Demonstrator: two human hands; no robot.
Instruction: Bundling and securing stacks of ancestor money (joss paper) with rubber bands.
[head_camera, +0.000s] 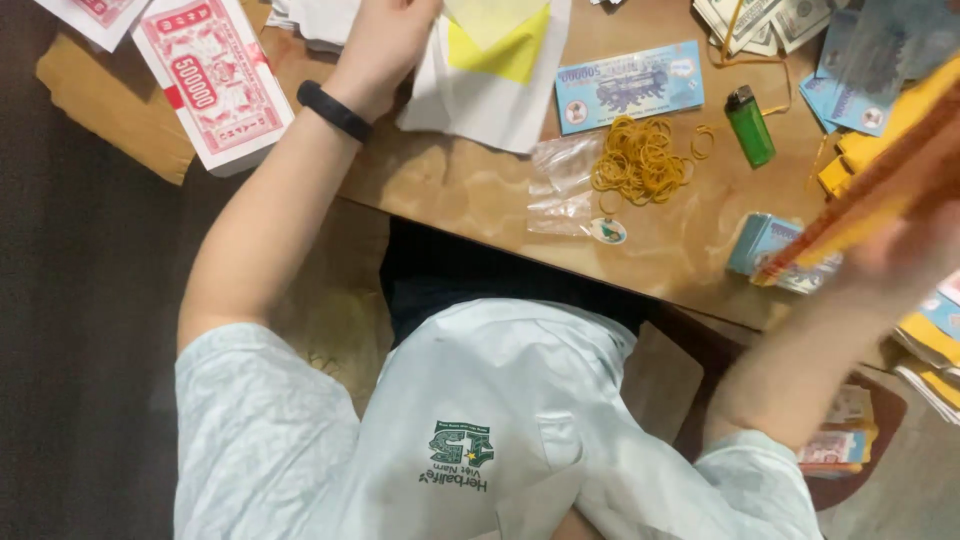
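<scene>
At the top centre of the frame my left hand rests flat on a stack of white and yellow paper; I cannot tell whether the fingers grip it. At the right edge my right hand, blurred, holds a long orange and yellow bundle. Between them on the wooden table lie a pile of rubber bands and a green lighter.

One green lighter, one blue note, two hands.
</scene>
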